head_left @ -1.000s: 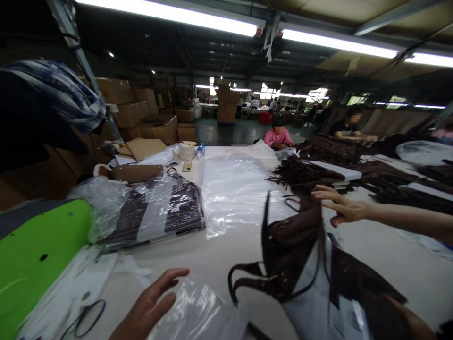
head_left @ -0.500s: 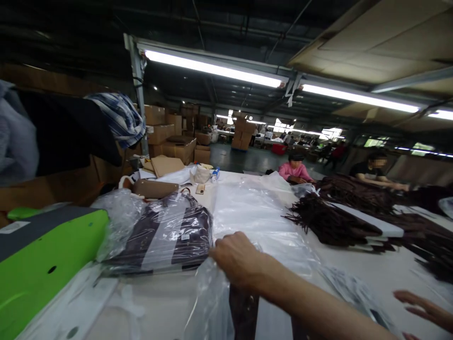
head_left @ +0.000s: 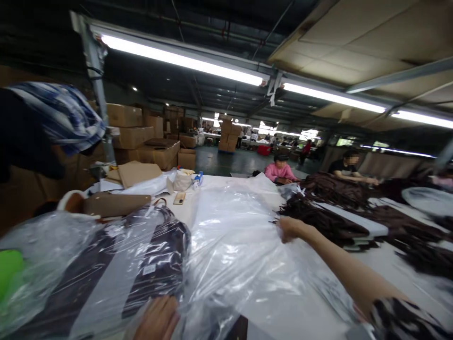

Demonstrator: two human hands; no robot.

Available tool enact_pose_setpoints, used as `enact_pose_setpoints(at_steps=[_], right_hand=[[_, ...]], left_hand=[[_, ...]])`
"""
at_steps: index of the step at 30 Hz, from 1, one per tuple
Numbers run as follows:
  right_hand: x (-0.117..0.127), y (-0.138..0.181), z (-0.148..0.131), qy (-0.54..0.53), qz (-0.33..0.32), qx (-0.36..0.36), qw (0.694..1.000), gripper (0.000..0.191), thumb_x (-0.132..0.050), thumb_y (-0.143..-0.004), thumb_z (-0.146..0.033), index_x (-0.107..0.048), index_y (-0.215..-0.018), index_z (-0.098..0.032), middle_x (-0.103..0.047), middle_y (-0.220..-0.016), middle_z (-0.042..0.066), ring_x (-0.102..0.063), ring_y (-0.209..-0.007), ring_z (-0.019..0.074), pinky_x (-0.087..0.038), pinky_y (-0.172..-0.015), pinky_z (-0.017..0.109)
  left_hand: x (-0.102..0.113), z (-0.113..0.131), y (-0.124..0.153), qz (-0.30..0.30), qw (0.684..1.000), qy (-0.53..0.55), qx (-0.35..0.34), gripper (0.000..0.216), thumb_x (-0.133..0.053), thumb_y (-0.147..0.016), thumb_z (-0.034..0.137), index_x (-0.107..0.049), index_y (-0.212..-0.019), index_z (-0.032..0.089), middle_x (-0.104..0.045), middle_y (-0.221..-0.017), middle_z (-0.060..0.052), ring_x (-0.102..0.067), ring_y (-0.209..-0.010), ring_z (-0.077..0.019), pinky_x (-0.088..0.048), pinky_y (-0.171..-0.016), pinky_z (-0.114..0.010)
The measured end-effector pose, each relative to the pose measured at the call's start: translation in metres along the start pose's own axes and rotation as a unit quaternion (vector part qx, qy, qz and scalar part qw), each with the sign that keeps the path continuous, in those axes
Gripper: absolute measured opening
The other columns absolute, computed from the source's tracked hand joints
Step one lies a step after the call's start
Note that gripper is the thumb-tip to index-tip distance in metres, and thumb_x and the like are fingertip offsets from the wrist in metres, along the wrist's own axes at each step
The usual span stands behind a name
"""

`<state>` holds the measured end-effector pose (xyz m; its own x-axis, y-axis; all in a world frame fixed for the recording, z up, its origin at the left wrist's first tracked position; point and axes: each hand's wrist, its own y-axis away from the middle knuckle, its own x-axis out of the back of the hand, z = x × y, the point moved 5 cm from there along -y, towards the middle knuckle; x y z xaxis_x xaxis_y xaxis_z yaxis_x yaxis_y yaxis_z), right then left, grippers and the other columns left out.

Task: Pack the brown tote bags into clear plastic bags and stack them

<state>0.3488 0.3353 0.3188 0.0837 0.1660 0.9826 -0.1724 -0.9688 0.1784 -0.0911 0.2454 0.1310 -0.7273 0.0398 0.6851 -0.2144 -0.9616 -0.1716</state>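
Note:
My left hand [head_left: 157,318] is at the bottom edge with its fingers together on clear plastic, partly cut off by the frame. My right hand [head_left: 290,229] reaches in from the right, fingers closed at the edge of a clear plastic bag [head_left: 244,264]; small dark tips show beside the fingers, too blurred to name. Below the plastic, a dark brown piece [head_left: 239,328] shows at the bottom. Left of it lies a dark brown handbag [head_left: 159,255] wrapped in clear plastic, with a pale band across it.
A phone [head_left: 179,198] and a taupe bag [head_left: 116,205] lie farther back on the left. Dark brown fringed pieces [head_left: 322,215] are piled on the right. A person in pink [head_left: 280,171] and a person in black [head_left: 348,166] sit across the table. Cardboard boxes [head_left: 155,153] stand behind.
The view has turned right and moved closer to the table. My left hand has moved down and left with the plastic. My right hand has reached forward to the plastic bag.

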Motion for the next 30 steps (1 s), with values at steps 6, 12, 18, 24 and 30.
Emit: enact_pose_setpoints(at_steps=[6,12,18,24,30], right_hand=[[0.04,-0.04,0.038,0.032,0.329,-0.008,0.944,0.067,-0.056,-0.08,-0.016,-0.04,-0.145,-0.012,-0.044,-0.149,0.024,-0.036,-0.139,0.0379,-0.02,-0.113,0.059],[-0.03,-0.025,0.013,0.062,0.347,0.108,0.929,0.062,-0.054,-0.086,-0.021,-0.041,-0.146,-0.017,-0.041,-0.153,0.014,-0.031,-0.143,0.0317,-0.018,-0.117,0.051],[-0.184,0.03,-0.001,0.032,0.136,0.17,0.976,0.06,-0.062,-0.083,-0.029,-0.05,-0.142,-0.023,-0.043,-0.154,0.012,-0.031,-0.145,0.0332,-0.018,-0.118,0.056],[-0.256,0.122,0.065,-0.125,0.141,0.031,0.982,0.058,-0.052,-0.087,-0.044,-0.05,-0.141,-0.023,-0.043,-0.153,0.01,-0.03,-0.146,0.0306,-0.02,-0.12,0.055],[-0.342,0.28,0.153,-0.347,0.146,-0.29,0.88,0.084,-0.049,-0.067,-0.07,-0.053,-0.13,-0.014,-0.054,-0.14,0.021,-0.047,-0.135,0.036,-0.034,-0.116,0.05]], left_hand=[[-0.047,0.093,-0.146,-0.004,0.991,-0.123,0.06,0.021,-0.046,-0.089,0.037,-0.056,-0.075,0.024,-0.068,-0.078,-0.004,-0.065,-0.078,-0.0244,-0.042,-0.069,-0.033],[-0.107,0.086,-0.22,0.057,0.985,-0.051,0.156,0.023,-0.044,-0.092,0.035,-0.058,-0.096,0.017,-0.068,-0.092,-0.013,-0.067,-0.089,-0.028,-0.047,-0.075,-0.037],[-0.135,0.079,-0.188,0.098,0.994,-0.045,0.021,0.063,-0.059,-0.085,0.025,-0.035,-0.142,0.013,-0.035,-0.154,-0.021,-0.027,-0.147,-0.0326,-0.032,-0.115,-0.049],[-0.112,0.057,-0.071,0.082,0.985,-0.101,-0.117,0.063,-0.049,-0.093,0.032,-0.026,-0.151,0.019,-0.025,-0.161,-0.014,-0.016,-0.151,-0.0283,-0.022,-0.121,-0.051],[-0.099,-0.035,0.072,-0.024,0.995,-0.052,0.085,0.055,-0.05,-0.087,0.042,-0.049,-0.136,0.017,-0.054,-0.14,-0.015,-0.048,-0.134,-0.0306,-0.037,-0.113,-0.049]])
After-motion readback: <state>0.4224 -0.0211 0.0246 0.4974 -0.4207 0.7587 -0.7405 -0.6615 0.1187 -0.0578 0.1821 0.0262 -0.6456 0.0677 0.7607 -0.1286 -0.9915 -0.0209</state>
